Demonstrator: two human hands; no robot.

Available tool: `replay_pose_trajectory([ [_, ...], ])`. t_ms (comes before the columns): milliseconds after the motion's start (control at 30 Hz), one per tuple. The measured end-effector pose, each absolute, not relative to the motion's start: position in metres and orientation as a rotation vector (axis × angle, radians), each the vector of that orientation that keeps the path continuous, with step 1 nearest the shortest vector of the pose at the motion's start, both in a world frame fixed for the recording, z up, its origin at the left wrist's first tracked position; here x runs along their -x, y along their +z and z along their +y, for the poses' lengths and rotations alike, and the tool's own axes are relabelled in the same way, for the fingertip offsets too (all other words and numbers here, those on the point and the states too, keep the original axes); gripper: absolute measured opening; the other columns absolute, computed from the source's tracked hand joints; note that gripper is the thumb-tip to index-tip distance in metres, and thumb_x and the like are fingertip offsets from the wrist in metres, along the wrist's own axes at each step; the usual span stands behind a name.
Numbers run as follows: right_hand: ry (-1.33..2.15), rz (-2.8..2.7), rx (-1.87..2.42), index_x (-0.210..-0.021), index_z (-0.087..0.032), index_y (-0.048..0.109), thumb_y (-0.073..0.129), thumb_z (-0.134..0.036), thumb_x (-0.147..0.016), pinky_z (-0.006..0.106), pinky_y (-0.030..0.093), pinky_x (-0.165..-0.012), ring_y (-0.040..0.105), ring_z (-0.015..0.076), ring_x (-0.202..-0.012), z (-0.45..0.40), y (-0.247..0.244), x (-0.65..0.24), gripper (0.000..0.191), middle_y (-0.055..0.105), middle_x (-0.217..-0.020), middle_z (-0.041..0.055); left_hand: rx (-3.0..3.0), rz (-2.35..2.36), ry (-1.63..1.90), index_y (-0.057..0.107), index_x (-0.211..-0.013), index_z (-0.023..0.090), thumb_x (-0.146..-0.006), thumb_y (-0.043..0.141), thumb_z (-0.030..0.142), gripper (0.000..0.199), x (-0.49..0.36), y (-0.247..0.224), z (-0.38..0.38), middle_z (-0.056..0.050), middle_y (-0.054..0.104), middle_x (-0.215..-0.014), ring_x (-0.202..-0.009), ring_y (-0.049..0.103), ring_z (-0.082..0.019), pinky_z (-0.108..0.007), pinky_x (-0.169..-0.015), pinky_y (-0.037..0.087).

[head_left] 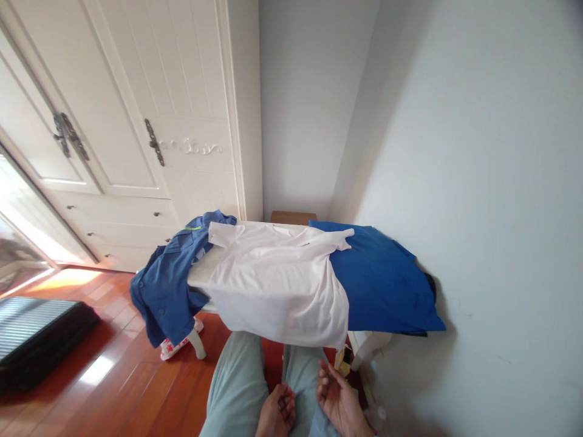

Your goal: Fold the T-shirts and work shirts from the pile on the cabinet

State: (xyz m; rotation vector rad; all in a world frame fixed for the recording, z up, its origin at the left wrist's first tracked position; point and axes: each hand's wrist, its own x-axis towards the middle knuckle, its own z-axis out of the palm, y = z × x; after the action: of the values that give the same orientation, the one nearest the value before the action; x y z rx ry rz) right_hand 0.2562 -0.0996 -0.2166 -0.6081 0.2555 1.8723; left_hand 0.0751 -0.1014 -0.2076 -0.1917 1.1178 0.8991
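Observation:
My left hand rests palm up over my lap, its fingers loosely curled with nothing in them. Beside it, my right hand also lies palm up, half open and holding nothing. In front of my knees a white T-shirt is spread across a narrow white table, its hem hanging over the near edge. A blue garment or cloth lies partly under the shirt on the right. On the left, a blue buttoned shirt is draped over the table end. Neither hand touches the clothes.
A white wardrobe stands behind on the left, and a pale wall runs close on the right. A black, ribbed suitcase lies on the wooden floor. Behind the table a brown box shows.

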Motion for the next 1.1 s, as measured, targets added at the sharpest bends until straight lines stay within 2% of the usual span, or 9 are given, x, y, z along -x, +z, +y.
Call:
replay_pose_trajectory([
  [333,1.874,0.267,0.668,-0.094,-0.013,0.073,0.093,-0.014,-0.06,0.02,0.048,-0.063,0.055,0.0044,-0.063,-0.0981,-0.2207,-0.2542,0.04,0.065,-0.079,0.0003,0.249,1.111,0.937,0.06,-0.074,0.012,-0.096,0.056,0.024,0.026,-0.0715,-0.207,-0.1018,-0.006,0.063,-0.064,-0.048,0.056,-0.01,-0.02,-0.047,0.041],
  [533,1.867,0.276,0.671,-0.095,-0.013,0.073,0.093,-0.013,-0.06,0.021,0.049,-0.064,0.055,0.0048,-0.063,-0.0987,-0.2172,-0.2549,0.041,0.065,-0.08,0.0005,0.251,1.109,0.902,0.058,-0.071,0.013,-0.088,0.066,0.018,0.019,-0.0714,-0.2134,-0.1002,-0.004,0.063,-0.065,-0.049,0.055,-0.009,-0.019,-0.048,0.041],
  [1100,1.882,0.301,0.642,-0.094,-0.012,0.073,0.093,-0.013,-0.06,0.02,0.049,-0.064,0.055,0.0049,-0.064,-0.0963,-0.2169,-0.2553,0.04,0.064,-0.08,0.0011,0.315,1.13,0.889,0.058,-0.073,0.012,-0.097,0.055,0.023,0.027,-0.0724,-0.2048,-0.0982,-0.004,0.063,-0.061,-0.047,0.056,-0.01,-0.02,-0.048,0.04],
])
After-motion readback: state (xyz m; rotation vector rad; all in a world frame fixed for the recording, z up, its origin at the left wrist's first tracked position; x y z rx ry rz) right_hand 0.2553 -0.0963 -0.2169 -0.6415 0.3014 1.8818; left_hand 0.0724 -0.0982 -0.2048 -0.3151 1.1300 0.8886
